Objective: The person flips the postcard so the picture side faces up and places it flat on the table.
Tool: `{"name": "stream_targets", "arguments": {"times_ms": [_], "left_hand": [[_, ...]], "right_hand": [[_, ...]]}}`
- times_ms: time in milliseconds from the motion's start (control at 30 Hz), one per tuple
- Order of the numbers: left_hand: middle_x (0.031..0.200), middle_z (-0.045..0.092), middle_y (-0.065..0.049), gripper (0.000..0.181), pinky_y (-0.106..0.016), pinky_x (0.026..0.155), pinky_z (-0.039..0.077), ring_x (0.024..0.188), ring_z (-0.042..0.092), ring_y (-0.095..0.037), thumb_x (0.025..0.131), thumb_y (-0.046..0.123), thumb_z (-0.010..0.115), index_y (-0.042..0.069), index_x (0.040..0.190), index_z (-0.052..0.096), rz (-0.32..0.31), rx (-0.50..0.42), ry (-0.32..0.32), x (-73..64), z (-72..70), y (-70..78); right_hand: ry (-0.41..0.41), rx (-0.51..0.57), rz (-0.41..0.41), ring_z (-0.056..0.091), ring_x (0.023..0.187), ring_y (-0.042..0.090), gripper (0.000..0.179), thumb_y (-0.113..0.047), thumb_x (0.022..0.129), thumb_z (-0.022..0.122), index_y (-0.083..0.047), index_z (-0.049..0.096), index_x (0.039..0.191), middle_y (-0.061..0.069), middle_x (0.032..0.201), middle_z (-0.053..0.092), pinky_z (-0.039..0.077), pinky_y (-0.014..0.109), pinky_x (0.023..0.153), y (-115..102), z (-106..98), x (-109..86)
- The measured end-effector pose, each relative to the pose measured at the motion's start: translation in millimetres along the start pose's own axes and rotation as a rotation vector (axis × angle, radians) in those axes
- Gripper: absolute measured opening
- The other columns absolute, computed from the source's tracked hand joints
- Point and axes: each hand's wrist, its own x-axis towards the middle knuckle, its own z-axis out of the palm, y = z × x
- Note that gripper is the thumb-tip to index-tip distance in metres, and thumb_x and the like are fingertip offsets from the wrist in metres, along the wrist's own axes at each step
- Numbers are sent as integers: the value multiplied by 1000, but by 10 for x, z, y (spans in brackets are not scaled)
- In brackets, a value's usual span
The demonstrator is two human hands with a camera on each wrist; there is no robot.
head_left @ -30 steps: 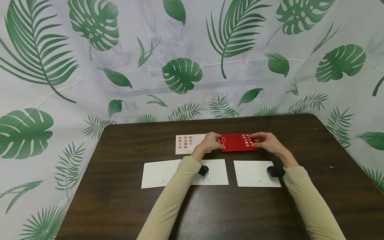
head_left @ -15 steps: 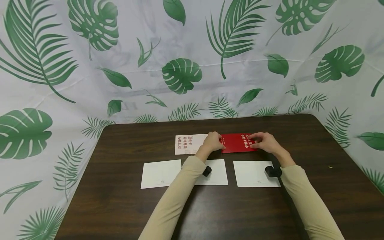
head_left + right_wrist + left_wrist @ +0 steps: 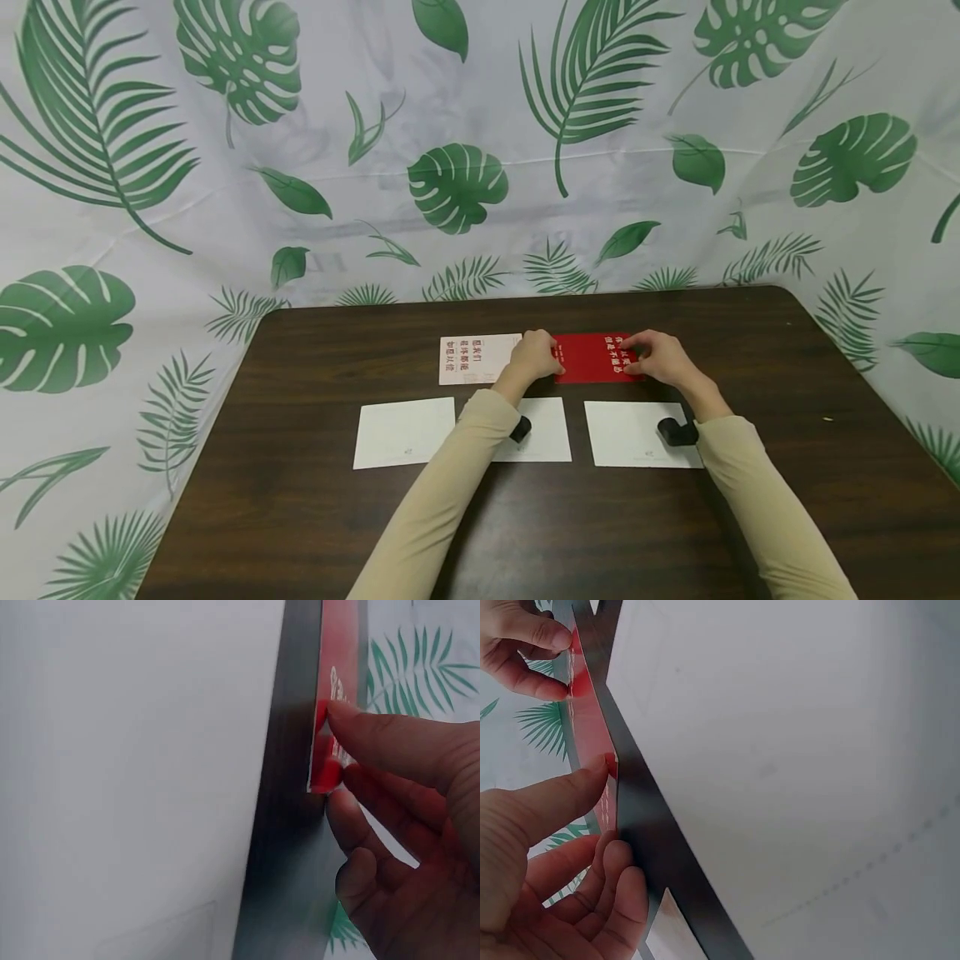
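A red card (image 3: 588, 359) with white lettering lies flat at the back of the dark table, long side across. My left hand (image 3: 534, 356) holds its left end, the thumb on the face and the other fingers curled at the edge. At the opposite end, the thumb and index finger of my right hand (image 3: 663, 358) touch the lettered face close to the corner. In the right wrist view, the remaining fingers of the right hand (image 3: 405, 802) curl beside the card's end. Left of the red card lies a white card (image 3: 476, 358) with red characters, partly covered by my left hand.
A front row holds white cards: one at left (image 3: 405, 433), a middle card (image 3: 546, 433) partly under my left forearm, and one at right (image 3: 630, 433) below my right wrist. A leaf-print cloth (image 3: 457, 192) hangs behind the table (image 3: 300, 517).
The red card has shifted very slightly toward the front and straightened, both hands staying on it. The left forearm has swung a little to the right. The other cards lie as before.
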Motion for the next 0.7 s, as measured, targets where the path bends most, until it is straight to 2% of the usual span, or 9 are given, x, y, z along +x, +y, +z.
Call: {"name": "stream_targets", "arguments": {"times_ms": [233, 400, 467, 567, 700], "left_hand": [[108, 66, -5, 45, -27, 67, 50, 91, 59, -18, 77, 23, 76, 8, 118, 66, 2, -4, -10, -14, -6, -10], [111, 66, -7, 46, -26, 78, 49, 101, 59, -21, 77, 20, 76, 5, 118, 65, 42, -104, 15, -47, -32, -67], [105, 68, -8, 44, -24, 77, 48, 98, 60, -21, 77, 17, 76, 2, 116, 65, 68, -184, 25, -61, -51, -97], [92, 69, -10, 38, -21, 69, 47, 85, 61, -19, 77, 14, 76, -2, 110, 67, 100, -284, 30, -79, -104, -146], [86, 67, -10, 31, -19, 63, 44, 74, 57, -14, 78, 11, 75, -3, 105, 68, 124, -357, 28, -106, -203, -220]], "right_hand": [[5, 3, 6, 47, 71, 24, 37, -6, 77, 74, 4, 64, 111, 25, 109, 55, 43, 29, 57, -4, 12, -3], [-5, 3, 6, 49, 71, 24, 39, -10, 79, 74, 4, 62, 114, 25, 106, 57, 44, 29, 58, -15, 16, -10], [4, 12, -1, 50, 72, 24, 41, -12, 80, 73, 4, 61, 115, 24, 104, 58, 45, 29, 57, -19, 20, -18], [37, 40, -26, 51, 74, 25, 40, -12, 82, 71, 4, 60, 116, 20, 98, 61, 45, 28, 57, -48, 27, -31], [73, 79, -72, 49, 73, 24, 37, -11, 84, 70, 3, 60, 117, 14, 85, 60, 43, 27, 55, -150, 27, -45]]}}
